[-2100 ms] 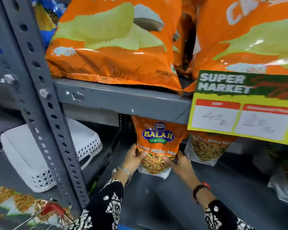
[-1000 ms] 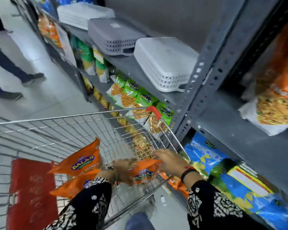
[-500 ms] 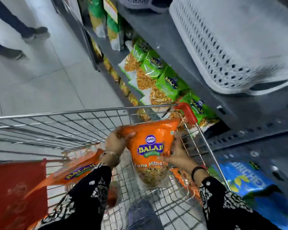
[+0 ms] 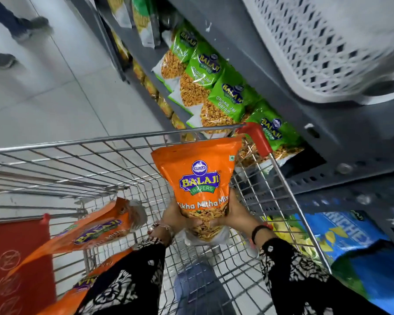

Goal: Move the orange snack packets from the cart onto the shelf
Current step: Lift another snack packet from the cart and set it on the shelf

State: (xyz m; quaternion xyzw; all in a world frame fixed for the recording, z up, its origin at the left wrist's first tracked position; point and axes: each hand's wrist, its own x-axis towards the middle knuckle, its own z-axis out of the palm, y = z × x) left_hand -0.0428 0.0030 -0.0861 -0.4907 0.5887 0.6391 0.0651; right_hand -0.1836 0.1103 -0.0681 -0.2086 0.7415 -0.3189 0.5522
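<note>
An orange Balaji snack packet [image 4: 199, 178] stands upright above the wire cart [image 4: 82, 144], held from both sides at its clear lower end. My left hand [image 4: 172, 218] grips its left bottom corner and my right hand [image 4: 237, 215] grips the right one. Two more orange packets lie in the cart at the left: one [image 4: 93, 230] tilted on its side, another [image 4: 82, 289] below it, partly hidden by my left sleeve. The grey metal shelf [image 4: 341, 137] runs along the right of the cart.
Green Balaji packets [image 4: 216, 87] fill the lower shelf just beyond the cart's red-capped corner [image 4: 257, 137]. A white perforated basket [image 4: 323, 46] sits on the shelf above. Blue chip bags [image 4: 355, 248] lie at lower right. A person's feet [image 4: 30, 26] stand on the tiled aisle floor.
After placing a packet on the shelf I turned to the cart, took another orange packet in both hands and lifted it upright; my hands have slid down to its lower end.
</note>
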